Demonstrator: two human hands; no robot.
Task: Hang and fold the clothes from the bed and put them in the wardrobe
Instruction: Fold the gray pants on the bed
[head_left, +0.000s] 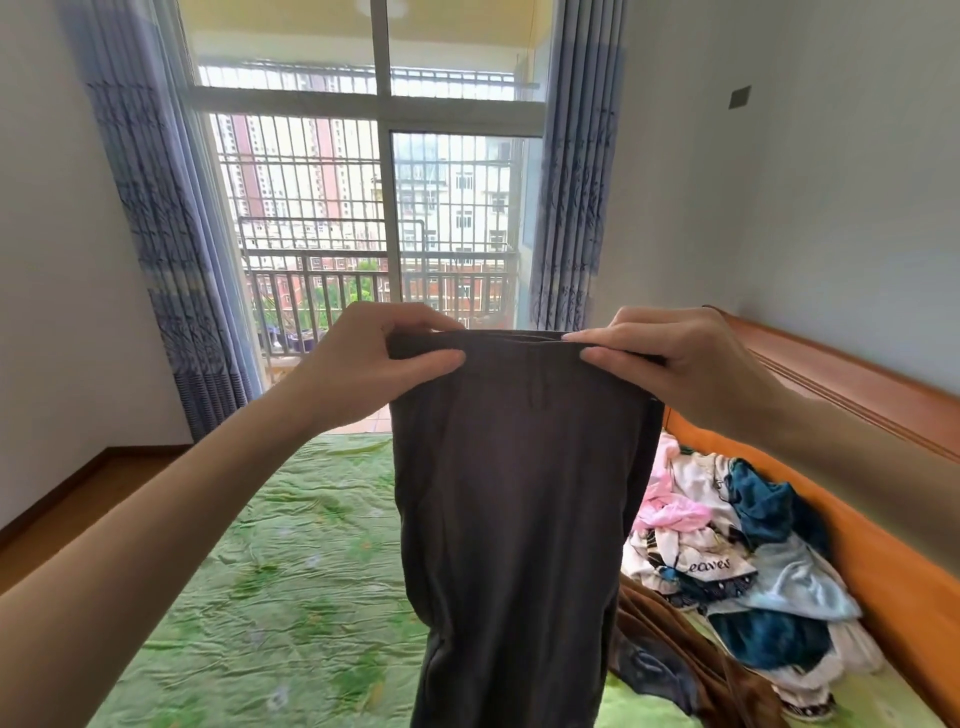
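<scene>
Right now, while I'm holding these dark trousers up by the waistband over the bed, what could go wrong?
1. The left hand and right hand only pinch the waistband of the dark grey trousers, so one side could slip.
2. The hanging legs may drag across the green bedspread and crease.
3. They might snag the pile of clothes close beside them.

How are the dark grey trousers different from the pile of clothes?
The dark grey cloth trousers hang straight, pinched at the waistband by both hands; the colourful pile of crumpled clothes lies on the green bed. The trousers are plain; the pile mixes pink, white and blue.
</scene>
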